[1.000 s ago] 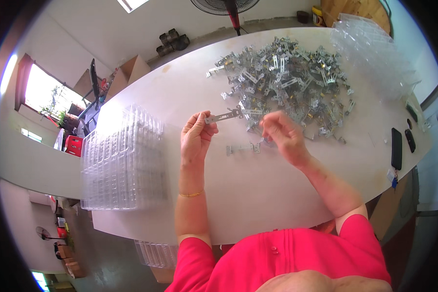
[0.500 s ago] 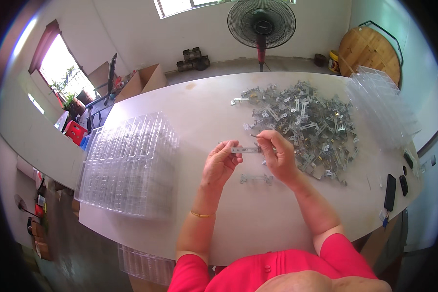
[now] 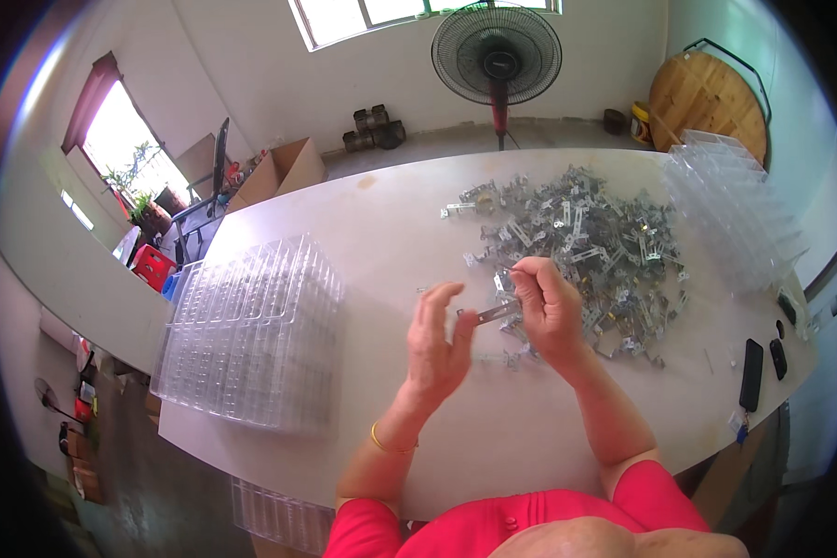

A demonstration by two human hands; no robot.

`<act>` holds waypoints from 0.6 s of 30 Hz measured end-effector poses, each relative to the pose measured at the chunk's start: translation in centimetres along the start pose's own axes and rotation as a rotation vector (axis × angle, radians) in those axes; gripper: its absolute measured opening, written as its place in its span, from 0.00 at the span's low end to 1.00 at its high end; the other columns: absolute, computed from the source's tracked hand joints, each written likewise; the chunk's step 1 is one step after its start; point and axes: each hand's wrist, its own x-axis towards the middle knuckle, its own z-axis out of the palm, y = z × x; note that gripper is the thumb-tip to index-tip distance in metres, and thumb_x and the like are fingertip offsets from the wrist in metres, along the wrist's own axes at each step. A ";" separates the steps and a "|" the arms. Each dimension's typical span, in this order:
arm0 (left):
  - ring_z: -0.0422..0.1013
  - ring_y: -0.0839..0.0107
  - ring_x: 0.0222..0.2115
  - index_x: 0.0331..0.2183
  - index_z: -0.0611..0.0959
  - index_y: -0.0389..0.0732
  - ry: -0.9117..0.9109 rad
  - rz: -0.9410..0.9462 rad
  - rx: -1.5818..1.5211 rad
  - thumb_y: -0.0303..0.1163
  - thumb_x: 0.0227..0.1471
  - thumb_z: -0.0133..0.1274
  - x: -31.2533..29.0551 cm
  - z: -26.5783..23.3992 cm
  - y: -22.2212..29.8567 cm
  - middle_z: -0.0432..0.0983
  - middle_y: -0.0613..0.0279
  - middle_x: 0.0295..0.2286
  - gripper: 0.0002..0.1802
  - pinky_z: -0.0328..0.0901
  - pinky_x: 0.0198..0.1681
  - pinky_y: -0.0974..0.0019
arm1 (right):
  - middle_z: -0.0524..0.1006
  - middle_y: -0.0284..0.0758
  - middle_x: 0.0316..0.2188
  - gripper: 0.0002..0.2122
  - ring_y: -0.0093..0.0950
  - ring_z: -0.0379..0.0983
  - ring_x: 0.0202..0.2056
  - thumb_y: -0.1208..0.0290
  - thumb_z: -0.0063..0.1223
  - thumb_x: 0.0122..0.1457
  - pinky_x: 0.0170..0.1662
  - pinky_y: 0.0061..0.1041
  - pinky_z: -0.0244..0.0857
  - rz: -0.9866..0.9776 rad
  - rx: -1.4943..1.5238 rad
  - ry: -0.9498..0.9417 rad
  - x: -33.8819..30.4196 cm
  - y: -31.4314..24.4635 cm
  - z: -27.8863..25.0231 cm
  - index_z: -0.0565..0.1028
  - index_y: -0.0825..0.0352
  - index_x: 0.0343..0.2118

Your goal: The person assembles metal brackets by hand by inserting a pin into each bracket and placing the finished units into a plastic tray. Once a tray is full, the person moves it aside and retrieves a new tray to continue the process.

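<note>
Both hands share one small metal bracket point(image 3: 495, 312) above the middle of the white worktop point(image 3: 530, 437): the left hand point(image 3: 440, 342) pinches its near end, the right hand point(image 3: 547, 312) its far end. One heap of metal brackets point(image 3: 591, 246) lies toward the far right edge, and two stacks of clear plastic trays point(image 3: 251, 335) sit at opposite ends.

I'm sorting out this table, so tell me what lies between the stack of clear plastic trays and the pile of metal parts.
In the head view, bare white table, plus the left hand and right hand holding a metal strip.
</note>
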 end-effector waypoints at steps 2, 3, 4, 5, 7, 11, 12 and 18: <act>0.72 0.52 0.44 0.51 0.72 0.33 -0.107 0.103 0.042 0.26 0.52 0.60 -0.6 0.5 1.8 0.74 0.47 0.43 0.25 0.68 0.46 0.58 | 0.74 0.38 0.27 0.02 0.32 0.71 0.25 0.77 0.52 0.64 0.29 0.27 0.65 -0.064 -0.022 -0.010 -0.1 -0.7 0.2 0.72 0.67 0.37; 0.72 0.52 0.44 0.51 0.72 0.33 -0.108 0.103 0.043 0.26 0.52 0.60 -0.6 0.7 2.1 0.74 0.47 0.43 0.25 0.68 0.46 0.58 | 0.74 0.38 0.27 0.02 0.32 0.71 0.25 0.77 0.52 0.64 0.29 0.27 0.65 -0.064 -0.021 -0.010 -0.1 -1.0 0.2 0.72 0.67 0.37; 0.73 0.52 0.43 0.51 0.72 0.32 -0.124 0.175 0.074 0.24 0.52 0.59 -0.6 0.8 2.3 0.75 0.47 0.42 0.25 0.67 0.46 0.58 | 0.74 0.39 0.28 0.02 0.34 0.72 0.26 0.77 0.52 0.64 0.30 0.28 0.66 -0.082 -0.023 -0.019 -0.1 -1.4 0.2 0.72 0.67 0.37; 0.74 0.52 0.42 0.50 0.73 0.32 -0.140 0.246 0.106 0.23 0.52 0.59 -0.7 0.9 2.5 0.76 0.48 0.41 0.24 0.66 0.47 0.57 | 0.75 0.40 0.28 0.02 0.37 0.72 0.27 0.76 0.52 0.64 0.30 0.30 0.66 -0.101 -0.026 -0.028 -0.2 -1.5 0.2 0.72 0.68 0.37; 0.75 0.54 0.38 0.50 0.73 0.32 -0.141 0.236 0.078 0.22 0.52 0.59 -0.7 1.0 2.3 0.78 0.50 0.37 0.23 0.66 0.46 0.57 | 0.74 0.40 0.28 0.02 0.37 0.72 0.27 0.76 0.51 0.65 0.30 0.30 0.66 -0.086 -0.015 -0.038 -0.4 -1.4 0.2 0.72 0.68 0.37; 0.75 0.60 0.33 0.49 0.73 0.33 -0.182 0.164 0.034 0.19 0.53 0.56 -1.0 1.0 1.8 0.78 0.53 0.33 0.21 0.68 0.39 0.62 | 0.74 0.40 0.29 0.01 0.37 0.71 0.26 0.78 0.52 0.63 0.30 0.29 0.65 -0.062 -0.014 -0.075 -0.6 -1.7 0.4 0.72 0.68 0.36; 0.75 0.63 0.31 0.49 0.73 0.33 -0.185 0.157 0.031 0.18 0.54 0.55 -1.1 1.2 1.6 0.77 0.53 0.31 0.20 0.68 0.36 0.64 | 0.74 0.40 0.29 0.01 0.37 0.71 0.26 0.78 0.52 0.63 0.30 0.29 0.65 -0.051 -0.014 -0.076 -0.6 -1.7 0.3 0.72 0.68 0.36; 0.68 0.76 0.23 0.47 0.75 0.32 -0.198 -0.504 -0.467 0.28 0.64 0.47 -0.8 0.3 1.5 0.73 0.64 0.27 0.13 0.64 0.27 0.72 | 0.75 0.37 0.27 0.02 0.31 0.71 0.25 0.79 0.56 0.60 0.28 0.26 0.65 -0.253 -0.058 0.089 0.8 -2.4 -0.6 0.74 0.68 0.35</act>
